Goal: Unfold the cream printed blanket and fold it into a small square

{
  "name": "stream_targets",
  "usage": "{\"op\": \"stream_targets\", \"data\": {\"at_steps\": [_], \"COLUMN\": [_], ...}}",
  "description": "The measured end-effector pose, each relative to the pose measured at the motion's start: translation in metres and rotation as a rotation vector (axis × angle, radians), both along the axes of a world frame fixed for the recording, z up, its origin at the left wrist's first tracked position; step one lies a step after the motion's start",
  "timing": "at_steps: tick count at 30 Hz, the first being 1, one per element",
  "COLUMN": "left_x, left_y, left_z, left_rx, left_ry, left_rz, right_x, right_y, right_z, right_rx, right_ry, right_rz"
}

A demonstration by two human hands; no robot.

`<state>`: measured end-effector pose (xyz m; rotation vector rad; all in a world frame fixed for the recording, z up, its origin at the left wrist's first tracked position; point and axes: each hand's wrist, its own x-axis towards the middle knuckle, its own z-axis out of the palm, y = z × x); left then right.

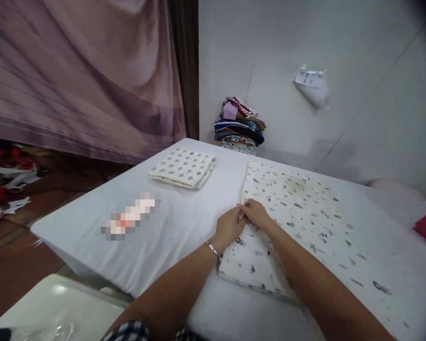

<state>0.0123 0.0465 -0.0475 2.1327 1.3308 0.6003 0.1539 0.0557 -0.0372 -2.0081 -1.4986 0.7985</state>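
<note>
Step in hand, judged from the pose: squaring up one side edge of the printed cloth [298, 203], with both hands at work on it. Reference thing for places: the folded cloth [182, 168], a neat grey-patterned pad on the bench [191, 213]. The printed cloth lies on the same bench to the right of the folded cloth, spread much wider and reaching nearer the wearer; its near-left part looks layered. Left hand [229, 225], bracelet at the wrist, and right hand [257, 213] meet to the right of the folded cloth and a little nearer the wearer. Fingers of both are narrow, tips together, apparently pinching the printed cloth's left edge; exactly how many layers they hold cannot be told. Cloth relative to fingers: its edge sits at the tips, while most of the spread runs off to their right, partly beneath the right forearm. Next move, as judged, calls for a light, even pinch that lines up the layers without dragging the rest askew. Also noted: a blurred-out item [129, 215], unidentifiable, nearer the wearer than the folded cloth and to its left; a clothes pile [239, 123] beyond it, to the right.
</note>
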Motion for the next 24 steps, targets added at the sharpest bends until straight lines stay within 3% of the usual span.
{"op": "stream_targets", "data": {"at_steps": [8, 18, 24], "left_x": [-0.010, -0.009, -0.009], "left_y": [0.019, 0.023, 0.028], "left_z": [-0.005, -0.004, -0.002], "left_rx": [-0.098, -0.178, -0.222], "left_ry": [-0.255, -0.204, -0.178], "left_rz": [0.056, 0.011, 0.036], "right_x": [0.008, 0.009, 0.001], "right_y": [0.000, 0.000, 0.006], "right_z": [-0.012, -0.010, -0.006], "right_rx": [0.002, -0.023, -0.036], "right_ry": [0.235, 0.376, 0.281], "right_rz": [-0.045, -0.084, -0.102]}}
